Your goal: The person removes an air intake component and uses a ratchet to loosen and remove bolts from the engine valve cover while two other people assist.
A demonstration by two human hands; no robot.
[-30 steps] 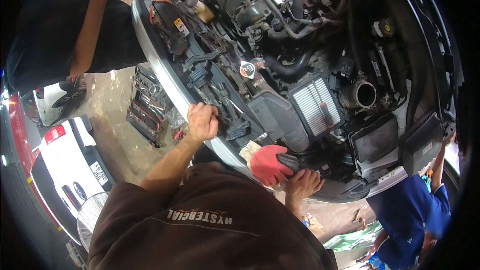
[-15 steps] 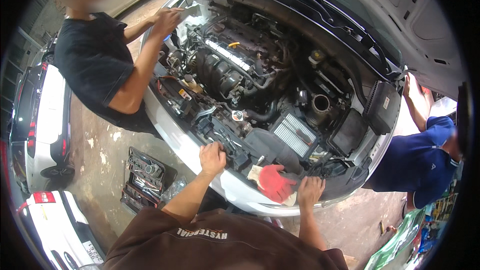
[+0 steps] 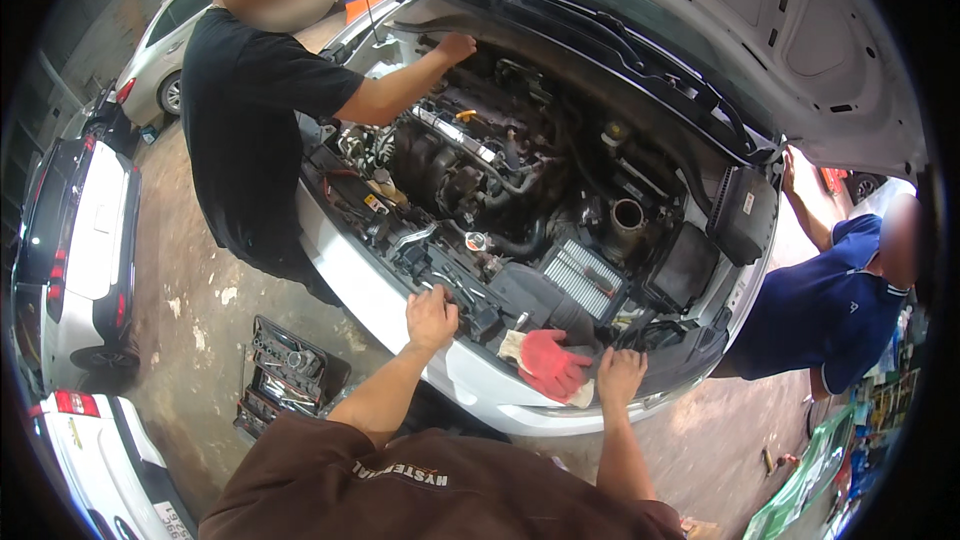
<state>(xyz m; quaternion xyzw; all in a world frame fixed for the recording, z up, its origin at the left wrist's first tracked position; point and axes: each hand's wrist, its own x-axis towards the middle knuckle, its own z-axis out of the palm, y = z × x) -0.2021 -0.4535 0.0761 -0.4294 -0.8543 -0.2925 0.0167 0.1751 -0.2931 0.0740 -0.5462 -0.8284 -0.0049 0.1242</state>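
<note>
My left hand [image 3: 432, 319] rests on the front edge of a white car's engine bay, beside the black front trim, its fingers bent over the edge and holding no loose item. Farther right on the same edge lies my right hand [image 3: 622, 376], fingers apart and nothing in them. Just left of it, a red and cream work glove [image 3: 552, 365] lies on the black front cover. Behind the glove is a pleated white air filter [image 3: 582, 280] with a dark, slim object on top. The uncovered engine [image 3: 440, 165] fills the bay's left half.
A person in black [image 3: 250, 130] leans over the bay from the left. A person in blue [image 3: 820, 310] stands at the right side. The hood [image 3: 780, 50] is raised. An opened toolbox [image 3: 262, 402] sits on the floor at left, near parked cars [image 3: 105, 210].
The person in black has leaned in and now stretches an arm across the engine toward its rear. The view has shifted slightly. My two hands stay on the car's front edge.
</note>
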